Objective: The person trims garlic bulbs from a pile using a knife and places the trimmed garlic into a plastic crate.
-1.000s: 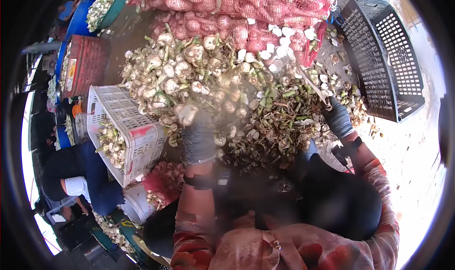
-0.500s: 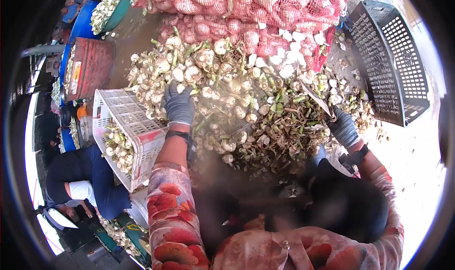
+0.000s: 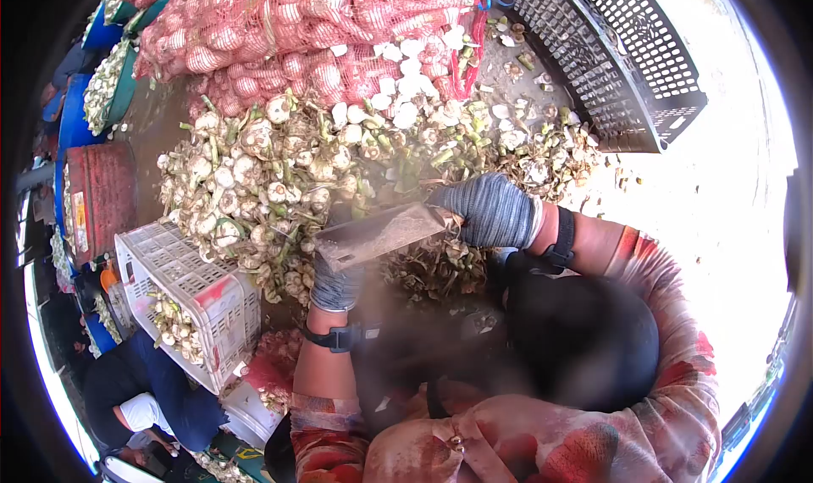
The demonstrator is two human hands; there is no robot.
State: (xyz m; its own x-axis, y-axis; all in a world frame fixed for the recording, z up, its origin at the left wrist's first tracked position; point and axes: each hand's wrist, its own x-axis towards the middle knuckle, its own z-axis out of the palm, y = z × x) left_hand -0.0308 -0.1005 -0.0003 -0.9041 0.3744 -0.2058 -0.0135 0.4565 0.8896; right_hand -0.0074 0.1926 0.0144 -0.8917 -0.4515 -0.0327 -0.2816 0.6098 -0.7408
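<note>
My right hand [image 3: 491, 208], in a grey glove, is closed round the handle end of a broad-bladed cleaver [image 3: 385, 235]. The dirty blade points left and lies across my left hand [image 3: 336, 290], also gloved. It hides those fingers, so what they hold, if anything, cannot be seen. Around and beyond both hands spreads a heap of garlic bulbs [image 3: 241, 178] with green stem stubs. Dry leaves and trimmings [image 3: 440, 271] lie below the blade.
Red mesh sacks of garlic [image 3: 296, 17] stand across the far side. A black crate [image 3: 593, 63] is at the far right. To the left are a white crate [image 3: 229, 301] with garlic, a red tub [image 3: 102, 199] and another person, bent over [image 3: 148, 390].
My right hand has brought the cleaver leftward from the trimmings to my left hand. My left hand has drawn back from the bulbs towards me. The view has shifted right.
</note>
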